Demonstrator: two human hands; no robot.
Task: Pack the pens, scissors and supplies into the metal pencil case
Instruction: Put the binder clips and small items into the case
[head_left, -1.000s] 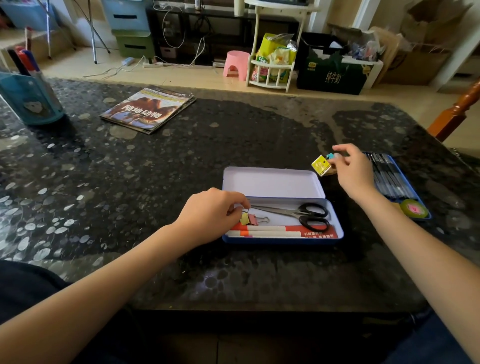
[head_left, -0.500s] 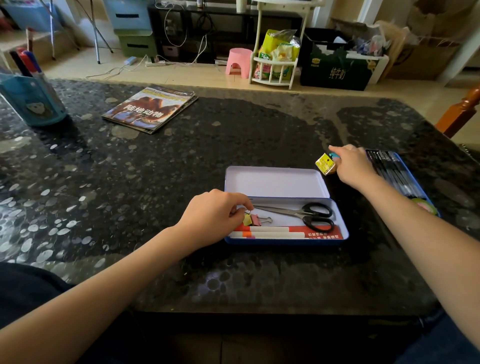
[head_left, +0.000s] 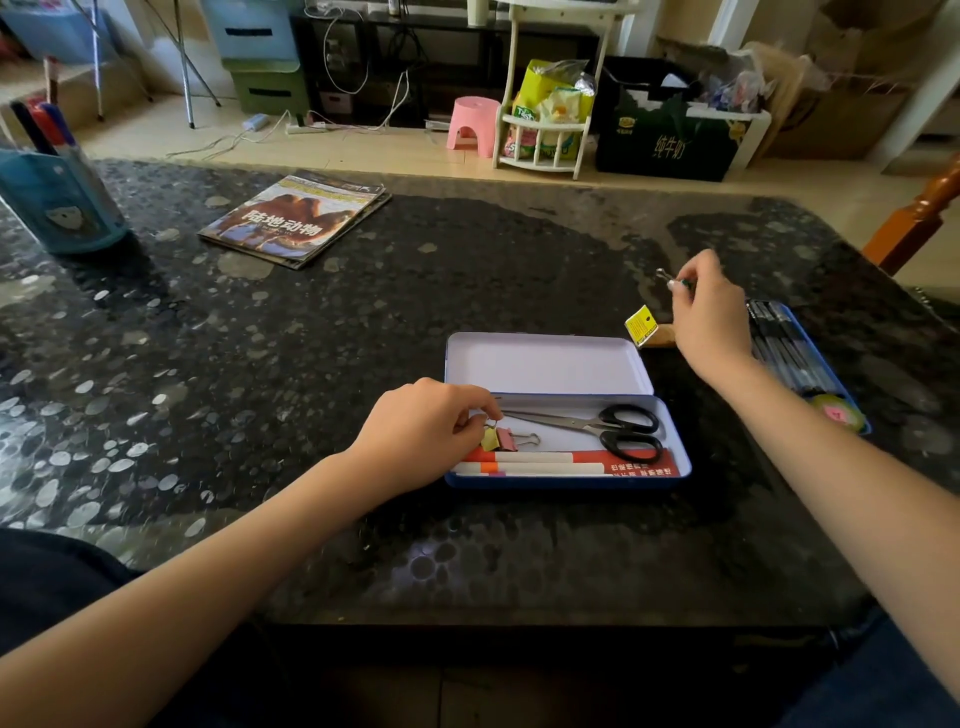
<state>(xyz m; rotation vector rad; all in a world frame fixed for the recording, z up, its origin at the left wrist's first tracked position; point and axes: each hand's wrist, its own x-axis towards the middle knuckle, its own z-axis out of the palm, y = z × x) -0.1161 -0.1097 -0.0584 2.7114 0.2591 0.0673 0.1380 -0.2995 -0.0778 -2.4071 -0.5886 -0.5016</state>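
Currently the metal pencil case (head_left: 566, 470) lies open on the dark table (head_left: 363, 338), its lid (head_left: 545, 364) folded flat on the far side. The left hand (head_left: 423, 434) rests at the case's left end, its fingers (head_left: 485, 410) curled and pinching the wire handle of a yellow and pink binder clip (head_left: 498, 439) that sits inside the case. Just right of those fingers lie the scissors (head_left: 602, 426), black handles pointing away from them; just nearer than the clip lie two white pens (head_left: 535, 463) along the near wall. The right hand (head_left: 701, 312) is raised above the table beyond the case's far right corner, its fingers (head_left: 680, 283) pressed together on a small clip (head_left: 662, 274) whose metal loop sticks out to the left; the clip's body is mostly hidden. Just below and left of those fingers a yellow binder clip (head_left: 641, 325) stands at the lid's corner. Right of that hand, a blue tray (head_left: 810, 338) carries dark pens (head_left: 779, 338) and a roll of tape (head_left: 836, 414).
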